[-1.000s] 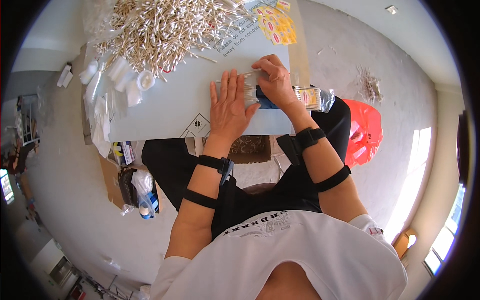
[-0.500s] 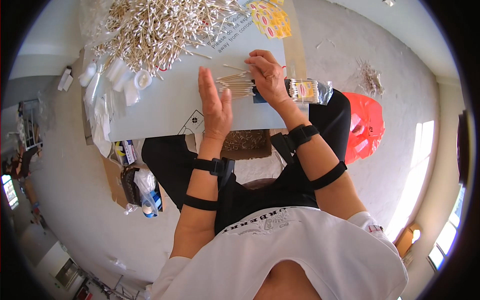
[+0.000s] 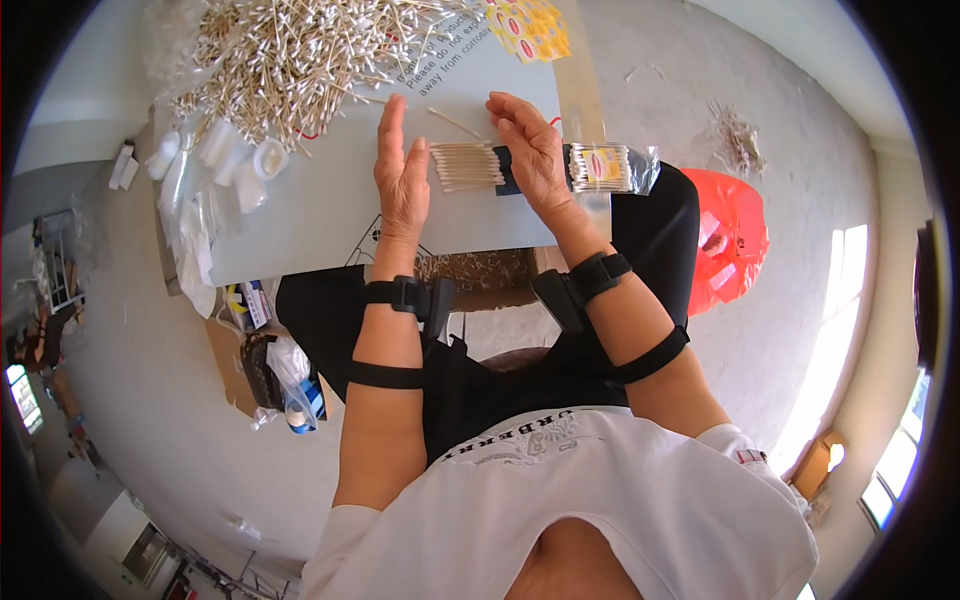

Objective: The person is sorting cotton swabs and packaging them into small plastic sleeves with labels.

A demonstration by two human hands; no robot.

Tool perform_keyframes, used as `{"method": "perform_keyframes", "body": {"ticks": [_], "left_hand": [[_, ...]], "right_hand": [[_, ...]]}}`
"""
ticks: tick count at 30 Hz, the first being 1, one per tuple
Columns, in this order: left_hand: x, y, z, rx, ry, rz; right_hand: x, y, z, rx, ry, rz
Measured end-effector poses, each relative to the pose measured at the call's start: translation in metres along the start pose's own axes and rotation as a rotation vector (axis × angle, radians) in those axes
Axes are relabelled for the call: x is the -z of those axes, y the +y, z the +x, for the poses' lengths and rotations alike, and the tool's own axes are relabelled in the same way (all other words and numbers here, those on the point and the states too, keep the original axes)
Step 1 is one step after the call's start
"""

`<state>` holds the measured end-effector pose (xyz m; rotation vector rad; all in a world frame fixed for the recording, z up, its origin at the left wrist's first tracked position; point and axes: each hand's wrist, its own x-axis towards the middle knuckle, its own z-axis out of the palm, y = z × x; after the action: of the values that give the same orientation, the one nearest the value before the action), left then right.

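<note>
A flat row of cotton swabs (image 3: 464, 167) lies side by side on the grey table, between my two hands. My left hand (image 3: 404, 180) stands on edge at the row's left ends, fingers straight and nothing in it. At the other ends is my right hand (image 3: 536, 155), fingers stretched out and slightly bent, with no swab visible in it. Part of a dark blue strip (image 3: 507, 172) shows beneath that hand. Just right of it lies a clear pack of cotton swabs (image 3: 603, 167) with a yellow label. One loose swab (image 3: 453, 122) rests beyond the row.
A large heap of loose cotton swabs (image 3: 300, 60) covers the table's far left. Yellow labels (image 3: 530, 30) lie at the far edge. White plastic containers (image 3: 268, 160) and film sit at left. Below the table edge is a cardboard box (image 3: 485, 275); a red bag (image 3: 725, 240) is at right.
The swabs between my hands now lie in a more even row. My left hand has shifted slightly left, and the fingers of my right hand have straightened.
</note>
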<state>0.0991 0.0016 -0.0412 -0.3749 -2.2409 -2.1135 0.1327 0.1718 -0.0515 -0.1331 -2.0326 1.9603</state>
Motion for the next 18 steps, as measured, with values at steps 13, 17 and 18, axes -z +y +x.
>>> {"method": "perform_keyframes", "body": {"ticks": [13, 17, 18], "left_hand": [[-0.007, 0.004, -0.01, -0.385, -0.103, 0.813], [0.009, -0.001, -0.005, -0.329, 0.067, 0.844], [0.016, -0.003, 0.001, -0.33, 0.07, 0.849]], "right_hand": [[0.008, -0.02, 0.0, 0.151, -0.155, -0.606], [-0.001, -0.011, 0.011, 0.322, -0.215, -0.839], [-0.002, -0.011, 0.012, 0.325, -0.217, -0.834]]}}
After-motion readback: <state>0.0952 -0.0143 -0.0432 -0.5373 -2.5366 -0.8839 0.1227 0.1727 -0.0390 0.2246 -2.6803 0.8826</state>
